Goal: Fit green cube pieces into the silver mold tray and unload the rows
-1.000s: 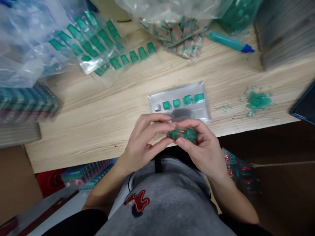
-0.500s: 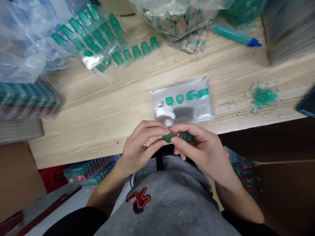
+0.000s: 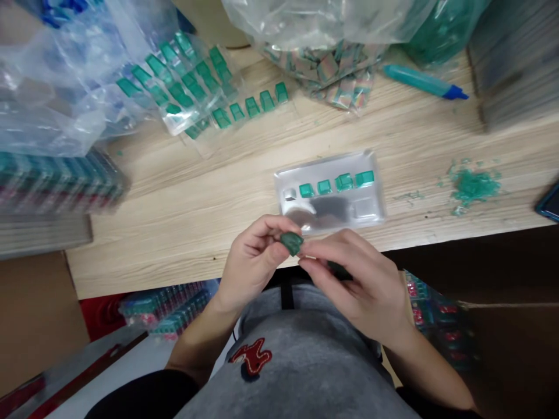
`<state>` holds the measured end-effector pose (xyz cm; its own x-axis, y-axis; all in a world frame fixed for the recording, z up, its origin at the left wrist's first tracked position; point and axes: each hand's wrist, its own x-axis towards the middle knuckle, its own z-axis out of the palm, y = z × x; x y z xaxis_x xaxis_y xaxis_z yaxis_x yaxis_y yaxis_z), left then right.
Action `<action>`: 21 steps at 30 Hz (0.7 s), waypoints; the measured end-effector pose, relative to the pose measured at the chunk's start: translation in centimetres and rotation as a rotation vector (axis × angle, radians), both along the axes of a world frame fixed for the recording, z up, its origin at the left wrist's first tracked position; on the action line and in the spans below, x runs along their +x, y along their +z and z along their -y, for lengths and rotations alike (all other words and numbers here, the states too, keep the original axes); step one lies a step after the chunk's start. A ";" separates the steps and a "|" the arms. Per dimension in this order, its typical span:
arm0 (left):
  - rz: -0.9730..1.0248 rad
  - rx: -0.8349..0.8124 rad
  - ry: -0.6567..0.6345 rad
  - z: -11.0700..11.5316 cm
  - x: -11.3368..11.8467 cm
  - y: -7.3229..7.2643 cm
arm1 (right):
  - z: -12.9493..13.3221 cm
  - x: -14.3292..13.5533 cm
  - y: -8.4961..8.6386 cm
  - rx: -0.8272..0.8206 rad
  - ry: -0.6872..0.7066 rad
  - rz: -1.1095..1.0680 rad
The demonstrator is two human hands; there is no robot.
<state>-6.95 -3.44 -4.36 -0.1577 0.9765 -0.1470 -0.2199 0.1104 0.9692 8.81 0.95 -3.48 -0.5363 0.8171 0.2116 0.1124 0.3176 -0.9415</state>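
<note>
Between its thumb and fingers my left hand (image 3: 255, 259) pinches a small translucent green keycap (image 3: 291, 243), just above the table's front edge. My right hand (image 3: 356, 273) is closed beside it, with thumb and index fingertips pressed together near the piece's right side. Another dark green piece (image 3: 339, 269), apparently of the same kind, is tucked in my right hand's curled fingers and mostly hidden. Beyond both hands lies a clear plastic tray (image 3: 362, 218), with a row of several green keycaps (image 3: 344, 182) in its upper part. The cell at the row's left end holds no green piece.
Green scraps (image 3: 474, 186) lie to the right, near a phone (image 3: 549, 202). Filled trays (image 3: 183, 87), a bag of small pieces (image 3: 325, 64) and a teal pen (image 3: 423, 81) lie at the back. Packed boxes (image 3: 56, 180) are stacked at left.
The keycap in my left hand has been turned and now shows more. My right fingertips have shifted slightly down around its right side. The whole view has shifted a little.
</note>
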 end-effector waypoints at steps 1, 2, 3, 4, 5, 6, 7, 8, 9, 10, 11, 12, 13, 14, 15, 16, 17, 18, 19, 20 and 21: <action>0.000 -0.003 0.004 0.0 0.0 0.0 | 0.2 -0.1 -0.1 0.048 0.006 0.012; -0.001 -0.007 0.003 0.0 0.1 0.1 | 0.3 -0.1 -0.3 0.096 0.001 0.019; -0.001 -0.015 -0.004 0.0 0.1 0.1 | 0.5 -0.1 -0.4 0.137 -0.014 0.029; 0.001 -0.029 -0.013 0.0 0.1 0.1 | 0.6 -0.2 -0.4 0.167 -0.031 0.046; 0.005 -0.042 -0.019 0.1 0.0 0.1 | 0.7 -0.2 -0.4 0.187 -0.046 0.069; 0.011 -0.052 -0.025 0.1 0.0 0.1 | 0.7 -0.2 -0.4 0.204 -0.050 0.093; 0.018 -0.060 -0.030 0.2 0.0 0.0 | 0.7 -0.1 -0.4 0.222 -0.050 0.111; 0.029 -0.063 -0.036 0.3 0.0 0.0 | 0.7 -0.1 -0.4 0.253 -0.039 0.123; 0.043 -0.061 -0.041 0.4 0.0 -0.1 | 0.6 0.0 -0.3 0.289 -0.024 0.132; 0.057 -0.057 -0.046 0.6 0.0 -0.2 | 0.5 0.0 -0.3 0.323 -0.015 0.137; 0.069 -0.052 -0.049 0.7 -0.1 -0.3 | 0.4 0.1 -0.3 0.345 -0.010 0.144; 0.079 -0.050 -0.051 0.7 -0.1 -0.3 | 0.3 0.1 -0.3 0.347 -0.008 0.157; 0.089 -0.046 -0.054 0.8 -0.1 -0.3 | 0.3 0.2 -0.3 0.335 -0.005 0.169; 0.098 -0.042 -0.060 0.7 -0.1 -0.3 | 0.2 0.2 -0.2 0.311 0.003 0.176; 0.108 -0.035 -0.071 0.7 0.0 -0.2 | 0.2 0.2 -0.2 0.277 0.013 0.167; 0.118 -0.030 -0.087 0.6 0.0 -0.1 | 0.2 0.2 0.0 0.233 0.029 0.147; 0.130 -0.022 -0.103 0.5 0.1 0.0 | 0.2 0.3 0.1 0.183 0.038 0.108; 0.139 -0.013 -0.119 0.4 0.2 0.1 | 0.3 0.4 0.2 0.125 0.038 0.058; 0.146 -0.004 -0.135 0.3 0.3 0.3 | 0.4 0.5 0.4 0.066 0.024 0.007; 0.156 0.004 -0.151 0.3 0.4 0.4 | 0.5 0.6 0.4 0.014 0.002 -0.042; 0.169 0.010 -0.166 0.2 0.5 0.4 | 0.6 0.9 0.4 -0.025 -0.029 -0.083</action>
<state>-6.45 -3.68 -3.95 0.0309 0.9885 -0.1479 -0.3592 0.1491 0.9213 9.66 0.39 -3.05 -0.4935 0.8378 0.2336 0.0429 0.2918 -0.9555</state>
